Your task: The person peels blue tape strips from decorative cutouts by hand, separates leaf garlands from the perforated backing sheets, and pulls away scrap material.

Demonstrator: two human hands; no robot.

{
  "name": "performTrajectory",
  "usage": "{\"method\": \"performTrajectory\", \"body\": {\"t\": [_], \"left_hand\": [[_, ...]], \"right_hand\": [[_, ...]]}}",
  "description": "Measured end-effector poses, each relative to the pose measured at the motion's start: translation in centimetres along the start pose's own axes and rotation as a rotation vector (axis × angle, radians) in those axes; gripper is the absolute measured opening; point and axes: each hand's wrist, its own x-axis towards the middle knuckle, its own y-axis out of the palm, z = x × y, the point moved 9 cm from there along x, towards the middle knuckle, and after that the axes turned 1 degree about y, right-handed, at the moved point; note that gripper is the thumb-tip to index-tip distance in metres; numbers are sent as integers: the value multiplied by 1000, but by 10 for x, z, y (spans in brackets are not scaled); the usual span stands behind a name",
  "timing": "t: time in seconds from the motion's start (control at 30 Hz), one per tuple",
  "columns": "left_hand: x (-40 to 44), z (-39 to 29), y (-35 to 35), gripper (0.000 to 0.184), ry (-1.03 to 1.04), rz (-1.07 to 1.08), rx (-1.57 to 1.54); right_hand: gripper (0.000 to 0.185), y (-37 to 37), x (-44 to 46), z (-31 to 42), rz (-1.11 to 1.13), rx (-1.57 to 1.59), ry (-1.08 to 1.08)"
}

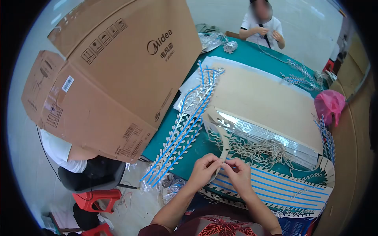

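Pale notched strip point(225, 142), lower centre: pinched between fingertips of left hand point(205, 168) and right hand point(238, 175); best handled lightly, untwisted.

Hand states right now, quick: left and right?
Left hand: closed, holding a curved, beige, flat strip between its fingers.
Right hand: fingers closed together at the same strip; whether they grip it cannot be told.

Strip point(226, 146) partly hidden behind fingers point(211, 159), carton point(130, 74) cropped at top
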Motion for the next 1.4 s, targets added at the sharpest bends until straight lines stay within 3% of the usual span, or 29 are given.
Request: {"method": "performTrajectory", "body": {"t": [0.13,0.3,0.53,0.63,0.83,1.03,1.1,1.13,1.2,1.3,1.4], "left_hand": [[0,-8,-2,17,137,-27,106],[-2,1,-9,14,95,-67,174],[-7,-1,-14,12,117,-73,64],[-7,-1,-29,11,54,-149,-19],[8,-20,-58,13,59,-207,188],[10,-24,-64,9,140,-164,367],[7,-17,-63,4,53,-208,228],[13,-8,-63,6,72,-105,112],[12,-13,-58,13,55,-109,53],[18,-8,-58,19,1,-17,47],[26,4,-54,20,30,-21,-41]], "right_hand": [[18,-1,-2,10,-21,-77,-96],[16,2,-8,24,-41,-137,-162],[17,19,-11,10,23,-61,0],[17,26,-11,22,6,21,-171],[15,41,-16,16,112,-112,-159],[13,50,2,23,43,-127,-297],[26,50,11,30,33,-205,-287],[34,44,12,38,29,-202,-296],[37,46,13,36,49,-224,-254],[32,43,10,38,35,-236,-254],[24,41,5,44,-62,-278,-406]]}}
